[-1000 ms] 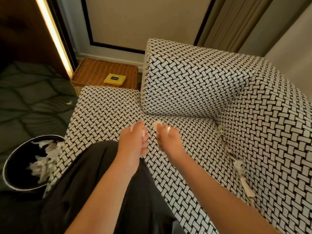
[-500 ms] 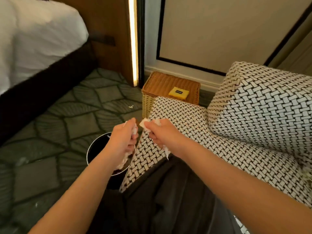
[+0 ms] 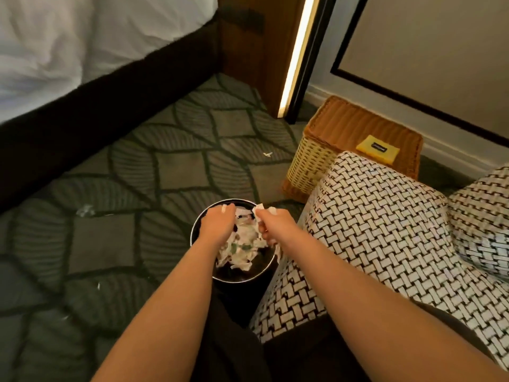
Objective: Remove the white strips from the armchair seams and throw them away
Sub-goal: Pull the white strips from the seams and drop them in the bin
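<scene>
The black round bin (image 3: 196,228) stands on the carpet beside the black-and-white woven armchair (image 3: 371,230) and holds a heap of crumpled white strips (image 3: 242,248). Both my hands hang over the bin's mouth. My right hand (image 3: 271,224) grips white strips (image 3: 259,208); one end pokes out above the fist and another hangs below it at the bin's right rim. My left hand (image 3: 217,223) is over the left half of the bin with its fingers bent down toward the heap. I cannot tell whether it holds anything. The armchair's seams are out of view.
A wicker basket (image 3: 316,161) with a yellow pad (image 3: 376,148) on its lid stands behind the armchair, against the wall. A bed (image 3: 82,51) with a dark base fills the upper left. Small white scraps (image 3: 267,154) lie on the patterned carpet (image 3: 124,202).
My view swung left from the armchair seat to the floor. Both hands carried white strips from the seat over to the bin and now hang above its heap.
</scene>
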The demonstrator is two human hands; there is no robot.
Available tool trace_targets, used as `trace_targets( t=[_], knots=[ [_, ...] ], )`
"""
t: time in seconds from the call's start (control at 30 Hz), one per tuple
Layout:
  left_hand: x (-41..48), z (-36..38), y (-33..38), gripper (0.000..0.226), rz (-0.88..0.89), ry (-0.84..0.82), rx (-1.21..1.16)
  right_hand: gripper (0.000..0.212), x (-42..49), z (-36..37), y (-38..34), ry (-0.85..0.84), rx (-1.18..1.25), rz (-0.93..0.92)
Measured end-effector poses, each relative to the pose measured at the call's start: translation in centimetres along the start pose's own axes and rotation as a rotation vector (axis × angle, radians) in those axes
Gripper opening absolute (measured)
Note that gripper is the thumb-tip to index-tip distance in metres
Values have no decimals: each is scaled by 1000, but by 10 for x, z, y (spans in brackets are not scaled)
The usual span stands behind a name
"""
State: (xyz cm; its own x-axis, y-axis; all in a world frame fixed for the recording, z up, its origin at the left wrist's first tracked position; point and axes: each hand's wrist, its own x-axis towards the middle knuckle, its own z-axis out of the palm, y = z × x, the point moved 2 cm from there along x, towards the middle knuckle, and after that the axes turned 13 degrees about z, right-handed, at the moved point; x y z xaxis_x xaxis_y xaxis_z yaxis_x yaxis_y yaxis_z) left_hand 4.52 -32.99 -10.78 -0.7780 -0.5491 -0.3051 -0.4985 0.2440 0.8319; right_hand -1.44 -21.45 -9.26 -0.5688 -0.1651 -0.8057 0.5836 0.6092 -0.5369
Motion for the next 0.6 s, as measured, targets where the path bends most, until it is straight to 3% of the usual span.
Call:
trace_targets(
  t=[0.17,0.37,0.6],
  knots=[
    [31,11,-26,48,-98,-83,29,19,36,24,6,-55,127,109],
    [40,13,-41,49,-133,-113,157,54,46,28,8,-185,3,142],
    [6,9,-3,37,1,-59,108,35,7,-7,-7,-102,53,41]
  ],
)
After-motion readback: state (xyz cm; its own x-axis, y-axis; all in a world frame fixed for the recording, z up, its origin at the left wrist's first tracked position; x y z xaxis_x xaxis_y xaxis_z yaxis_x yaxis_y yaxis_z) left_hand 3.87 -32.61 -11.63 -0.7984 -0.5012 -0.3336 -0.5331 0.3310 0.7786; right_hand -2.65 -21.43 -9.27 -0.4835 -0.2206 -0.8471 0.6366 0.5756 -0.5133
